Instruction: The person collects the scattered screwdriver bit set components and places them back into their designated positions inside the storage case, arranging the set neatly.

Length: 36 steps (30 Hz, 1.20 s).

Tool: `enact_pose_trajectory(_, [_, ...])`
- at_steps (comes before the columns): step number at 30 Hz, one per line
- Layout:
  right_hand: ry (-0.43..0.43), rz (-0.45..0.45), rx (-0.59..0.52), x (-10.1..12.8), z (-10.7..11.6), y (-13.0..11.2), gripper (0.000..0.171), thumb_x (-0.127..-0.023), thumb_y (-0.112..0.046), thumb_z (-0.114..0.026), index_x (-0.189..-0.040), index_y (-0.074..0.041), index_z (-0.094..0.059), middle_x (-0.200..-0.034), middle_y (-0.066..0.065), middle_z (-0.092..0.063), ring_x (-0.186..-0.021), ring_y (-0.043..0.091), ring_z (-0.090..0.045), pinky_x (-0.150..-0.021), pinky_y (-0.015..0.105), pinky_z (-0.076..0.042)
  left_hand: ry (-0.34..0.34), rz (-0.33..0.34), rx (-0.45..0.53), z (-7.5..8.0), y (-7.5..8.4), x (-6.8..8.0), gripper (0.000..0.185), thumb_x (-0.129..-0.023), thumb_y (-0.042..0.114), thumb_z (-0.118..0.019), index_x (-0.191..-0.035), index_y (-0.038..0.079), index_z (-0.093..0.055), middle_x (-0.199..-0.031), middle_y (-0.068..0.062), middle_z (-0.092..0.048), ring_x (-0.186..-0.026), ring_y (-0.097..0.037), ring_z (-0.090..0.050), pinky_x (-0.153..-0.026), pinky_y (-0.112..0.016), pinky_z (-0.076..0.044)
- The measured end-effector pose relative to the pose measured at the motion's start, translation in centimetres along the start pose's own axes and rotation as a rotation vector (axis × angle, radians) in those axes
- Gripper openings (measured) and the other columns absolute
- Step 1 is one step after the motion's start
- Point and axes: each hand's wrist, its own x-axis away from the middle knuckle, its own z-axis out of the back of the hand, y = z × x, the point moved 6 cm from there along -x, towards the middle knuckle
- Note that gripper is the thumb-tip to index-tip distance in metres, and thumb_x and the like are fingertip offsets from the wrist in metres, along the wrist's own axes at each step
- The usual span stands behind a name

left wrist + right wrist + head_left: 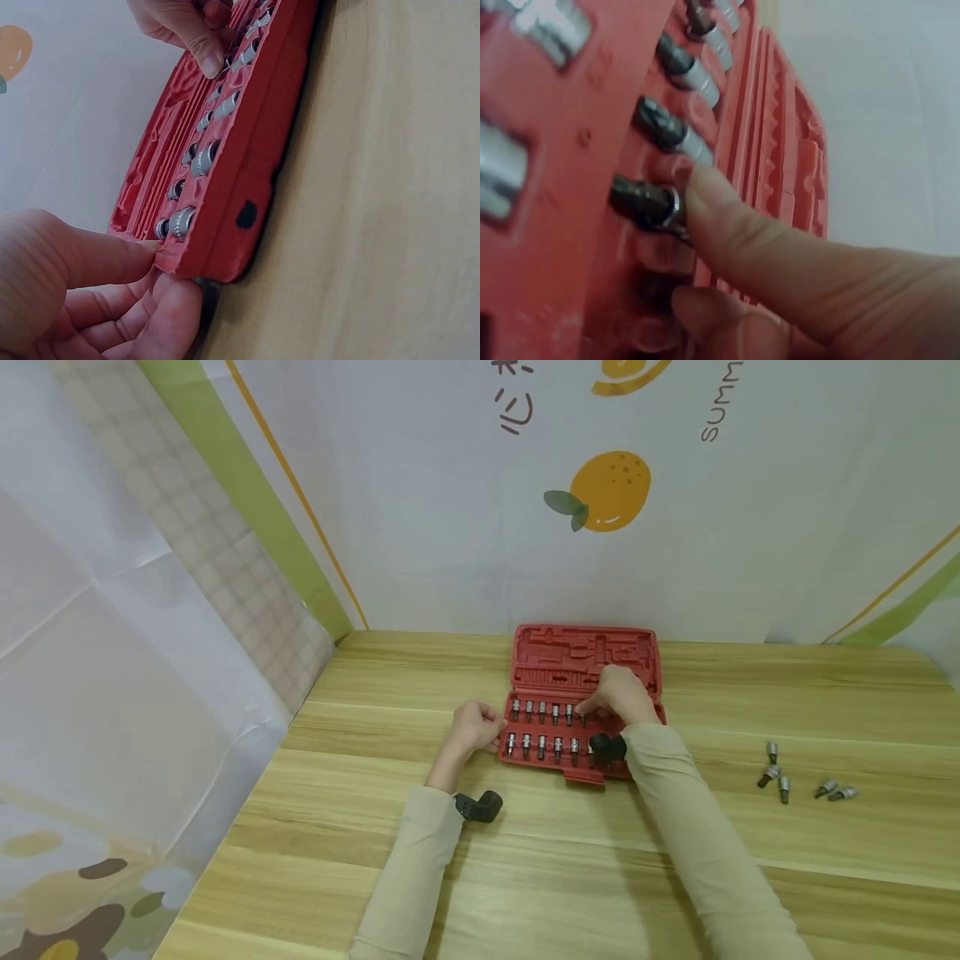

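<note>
An open red plastic case (pixel 534 728) lies on the table, its lid (pixel 543 653) leaning back at the far side. Two rows of silver bit sockets with dark tips sit in its slots. My left hand (pixel 474 727) pinches the case's left edge, thumb on the rim (pixel 169 262) and fingers below. Over the back row, my right hand (pixel 622 693) holds one bit socket (pixel 646 201) by its silver end, thumb pressed on it. That bit socket lies in or right at its slot, beside another bit socket (pixel 671 133). The right hand and wrist cover the case's right part.
Several loose bit sockets lie on the wooden table (pixel 570 877) to the right, among them one upright-looking bit socket (pixel 784 789) and a farther one (pixel 843 793). A printed cloth (pixel 450 527) hangs behind the table. Each wrist carries a black camera (pixel 483 807).
</note>
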Motion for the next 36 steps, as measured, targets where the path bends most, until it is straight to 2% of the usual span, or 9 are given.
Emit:
enact_pose_trajectory(8, [-0.066,-0.002,0.071,-0.5,0.4,-0.2,0.035,-0.077,-0.036,-0.078,-0.067,-0.007,-0.061,-0.056,0.004,-0.053,-0.056,0.017,-0.049,-0.06,0.032,-0.044,-0.001,-0.006,-0.008,0.0,0.1,-0.1,0.01,-0.09,0.002,-0.061,-0.089,-0.007,-0.064,-0.075,-0.014,-0.064,-0.05,-0.012,-0.057,-0.051,-0.026,-0.056])
enact_pose_trajectory(12, [-0.1,-0.037,0.14,-1.1,0.4,-0.4,0.035,-0.076,-0.039,-0.078,-0.075,-0.007,-0.063,-0.062,0.004,-0.054,-0.061,0.017,-0.048,-0.058,0.03,-0.043,-0.004,-0.004,-0.004,0.0,0.1,-0.1,0.01,-0.09,0.002,-0.061,-0.088,-0.007,-0.064,-0.074,-0.013,-0.064,-0.049,-0.012,-0.057,-0.05,-0.026,-0.056])
enact_pose_trajectory(21, [-0.103,-0.064,0.243,-1.6,0.5,-0.3,0.056,-0.075,-0.048,-0.075,-0.102,-0.001,-0.062,-0.098,0.016,-0.059,-0.079,0.024,-0.055,-0.069,0.036,-0.053,0.0,-0.001,0.002,0.0,0.1,0.1,0.01,-0.089,0.001,-0.061,-0.09,-0.009,-0.064,-0.075,-0.014,-0.064,-0.051,-0.013,-0.057,-0.051,-0.026,-0.057])
enact_pose_trajectory(25, [-0.11,-0.057,0.258,-1.6,0.4,-0.4,0.056,-0.075,-0.051,-0.074,-0.102,-0.002,-0.067,-0.1,0.017,-0.062,-0.083,0.025,-0.058,-0.071,0.037,-0.054,-0.002,0.003,0.005,0.1,0.1,0.1,0.01,-0.089,0.001,-0.061,-0.09,-0.009,-0.064,-0.076,-0.014,-0.064,-0.051,-0.013,-0.057,-0.051,-0.026,-0.057])
enact_pose_trajectory(29, [-0.09,-0.034,0.237,-1.4,0.5,-0.2,0.056,-0.075,-0.05,-0.074,-0.099,0.0,-0.068,-0.109,0.022,-0.061,-0.09,0.031,-0.059,-0.081,0.046,-0.053,-0.006,-0.001,0.006,0.0,0.1,0.1,0.009,-0.089,0.001,-0.061,-0.088,-0.008,-0.064,-0.076,-0.014,-0.065,-0.051,-0.013,-0.057,-0.051,-0.025,-0.056])
enact_pose_trajectory(32, [-0.061,0.001,0.195,-1.1,0.6,-0.2,0.049,-0.076,-0.045,-0.076,-0.088,0.001,-0.069,-0.096,0.022,-0.065,-0.079,0.03,-0.061,-0.081,0.048,-0.052,-0.006,-0.007,0.004,0.0,0.1,0.0,0.01,-0.089,0.001,-0.061,-0.088,-0.008,-0.064,-0.076,-0.014,-0.065,-0.051,-0.013,-0.057,-0.051,-0.025,-0.056])
enact_pose_trajectory(36, [-0.022,0.088,0.121,-0.7,0.3,-0.7,0.034,-0.077,-0.035,-0.078,-0.07,-0.005,-0.065,-0.059,0.009,-0.06,-0.055,0.019,-0.055,-0.06,0.035,-0.051,-0.003,-0.007,-0.003,0.1,0.1,0.1,0.01,-0.09,0.002,-0.061,-0.089,-0.008,-0.064,-0.076,-0.014,-0.064,-0.051,-0.013,-0.057,-0.051,-0.025,-0.056])
